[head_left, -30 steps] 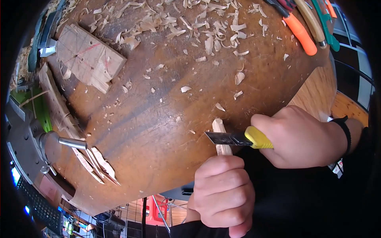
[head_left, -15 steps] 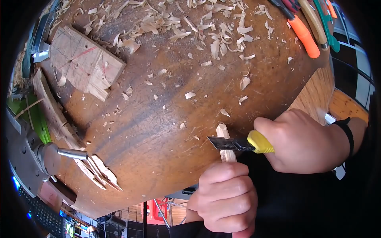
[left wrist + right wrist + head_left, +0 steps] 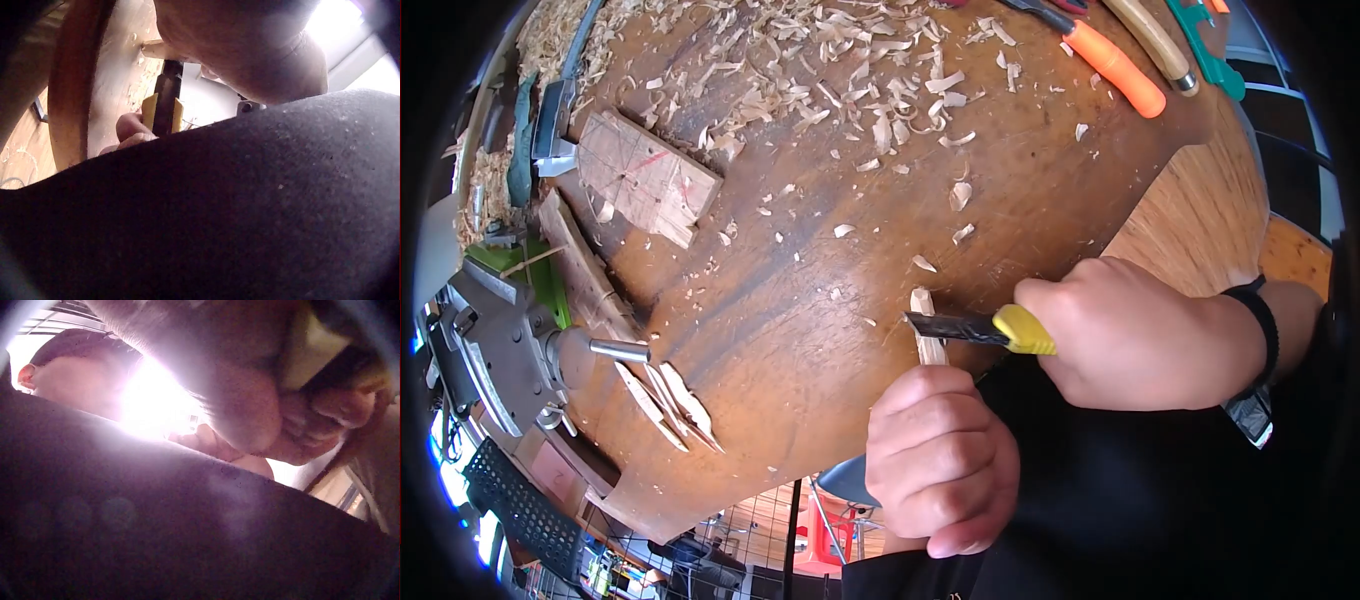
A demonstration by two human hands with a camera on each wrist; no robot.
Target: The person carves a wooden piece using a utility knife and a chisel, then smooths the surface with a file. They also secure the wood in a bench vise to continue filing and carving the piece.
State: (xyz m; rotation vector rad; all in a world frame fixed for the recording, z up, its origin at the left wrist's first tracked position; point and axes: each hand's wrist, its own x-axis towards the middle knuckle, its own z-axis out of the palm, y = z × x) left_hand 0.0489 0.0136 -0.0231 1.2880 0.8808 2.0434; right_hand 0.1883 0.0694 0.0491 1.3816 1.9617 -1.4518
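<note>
In the head view my left hand (image 3: 945,455) grips a pale, whittled wooden stick (image 3: 921,302), whose faceted end sticks up out of the fist. My right hand (image 3: 1140,330) holds a utility knife (image 3: 1025,330) with a yellow handle and a dark, slanted blade. The blade lies across the stick, a little below its tip and above the left fist. From the left wrist view, the stick (image 3: 159,50) and the knife (image 3: 167,94) show beyond a dark sleeve. The right wrist view shows fingers curled round the knife handle, partly in shadow.
Wood shavings (image 3: 800,70) cover the far part of the brown bench (image 3: 800,400). A marked board (image 3: 645,175), thin wood slivers (image 3: 685,400) and a metal vise (image 3: 520,345) are at left. An orange-handled tool (image 3: 1115,70) lies at the far right edge.
The head view has shifted, so the bench and hands appear in different places. The blade now crosses the stick slightly nearer its tip; both hands keep their grips.
</note>
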